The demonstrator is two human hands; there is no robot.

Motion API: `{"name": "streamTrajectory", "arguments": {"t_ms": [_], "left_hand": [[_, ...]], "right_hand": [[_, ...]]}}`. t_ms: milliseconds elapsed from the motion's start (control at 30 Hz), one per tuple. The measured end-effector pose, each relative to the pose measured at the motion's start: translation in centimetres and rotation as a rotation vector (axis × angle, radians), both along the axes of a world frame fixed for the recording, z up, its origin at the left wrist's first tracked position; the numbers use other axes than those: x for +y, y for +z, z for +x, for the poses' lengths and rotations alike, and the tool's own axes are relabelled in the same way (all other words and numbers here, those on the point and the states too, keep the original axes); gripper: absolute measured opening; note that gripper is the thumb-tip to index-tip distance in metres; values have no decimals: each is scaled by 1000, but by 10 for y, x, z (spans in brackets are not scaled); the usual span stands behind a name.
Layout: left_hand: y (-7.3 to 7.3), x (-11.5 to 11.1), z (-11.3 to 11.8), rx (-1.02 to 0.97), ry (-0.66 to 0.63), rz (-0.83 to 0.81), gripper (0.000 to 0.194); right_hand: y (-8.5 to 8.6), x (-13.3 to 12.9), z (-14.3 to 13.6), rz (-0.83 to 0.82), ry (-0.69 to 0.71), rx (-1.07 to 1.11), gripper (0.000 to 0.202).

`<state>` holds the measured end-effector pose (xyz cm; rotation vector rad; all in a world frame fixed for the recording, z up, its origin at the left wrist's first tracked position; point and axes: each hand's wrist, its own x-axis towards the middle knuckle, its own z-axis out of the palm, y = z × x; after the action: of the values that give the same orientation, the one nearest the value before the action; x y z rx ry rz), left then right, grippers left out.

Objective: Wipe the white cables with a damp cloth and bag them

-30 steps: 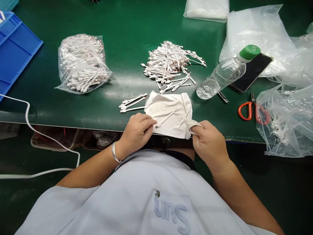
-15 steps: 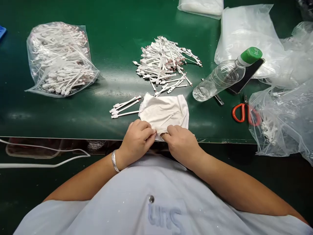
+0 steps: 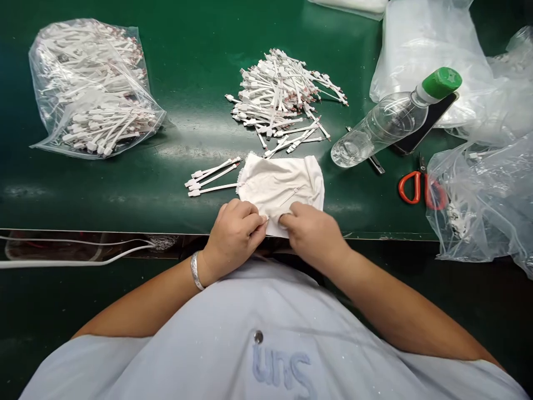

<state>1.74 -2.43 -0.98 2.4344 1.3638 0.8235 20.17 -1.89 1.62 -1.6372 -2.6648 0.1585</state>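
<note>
A white cloth (image 3: pixel 278 180) lies at the table's front edge, with a thin white piece on it. My left hand (image 3: pixel 237 230) is closed at the cloth's lower left, thumb and forefinger pinching something too small to make out. To its right, my right hand (image 3: pixel 314 233) is closed on the cloth's lower right part, its fingertips curled out of sight. Several short white cables (image 3: pixel 214 190) lie left of the cloth, one touching its edge. Behind the cloth is a heap of similar white cables (image 3: pixel 277 94) with connectors.
A clear bag of cables (image 3: pixel 94 89) lies at the left. At the right are a water bottle (image 3: pixel 381 128) with a green cap, a dark phone (image 3: pixel 425 128), red-handled scissors (image 3: pixel 410 188) and clear plastic bags (image 3: pixel 491 194). White cords hang below the table edge at left.
My right hand has shifted slightly right and up, a little away from my left hand. The cloth's front edge lies flatter between them. The whole view has also shifted a little.
</note>
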Motion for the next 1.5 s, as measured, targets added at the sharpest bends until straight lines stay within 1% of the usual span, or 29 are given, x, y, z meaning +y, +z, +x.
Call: {"name": "streamTrajectory", "arguments": {"t_ms": [67, 133, 233, 333, 433, 533, 600, 667, 767, 867, 933, 967, 1100, 1167, 1333, 1500], "left_hand": [[1, 0, 0, 13, 9, -15, 15], [3, 0, -1, 30, 15, -34, 16], [8, 0, -1, 69, -1, -64, 15], [14, 0, 0, 129, -3, -114, 14], [20, 3, 2, 186, 38, -197, 17], [26, 11, 3, 189, 43, -314, 19], [29, 17, 1, 175, 38, -381, 16], [32, 21, -2, 170, 64, -397, 13], [32, 19, -5, 144, 121, -341, 14], [27, 10, -6, 116, 134, -267, 14], [21, 3, -5, 112, 134, -210, 14], [18, 1, -5, 110, 132, -181, 14], [7, -1, -4, 89, 120, -104, 13], [6, 1, -4, 79, 117, -111, 11], [8, 4, -5, 58, 101, -141, 11], [10, 4, -5, 62, 96, -156, 13]], "right_hand": [[-2, 7, 10, 17, -133, -18, 27], [-5, 14, 20, 27, -216, -2, 29], [-12, 13, 27, 72, -219, 92, 28], [-22, 2, 25, 214, -209, 190, 26], [-31, -8, 22, 361, -195, 262, 26], [-36, -11, 21, 448, -182, 311, 23], [-38, -10, 21, 465, -184, 333, 21], [-39, -10, 21, 468, -195, 364, 20], [-38, -10, 24, 462, -222, 449, 21], [-32, -11, 25, 421, -249, 528, 22], [-26, -12, 23, 375, -220, 507, 23], [-23, -13, 20, 350, -179, 473, 23], [-15, -15, 1, 250, 59, 291, 28], [-15, -15, -7, 217, 126, 233, 31], [-15, -13, -11, 228, 148, 165, 29], [-10, 1, 5, 223, 176, 54, 25]]}}
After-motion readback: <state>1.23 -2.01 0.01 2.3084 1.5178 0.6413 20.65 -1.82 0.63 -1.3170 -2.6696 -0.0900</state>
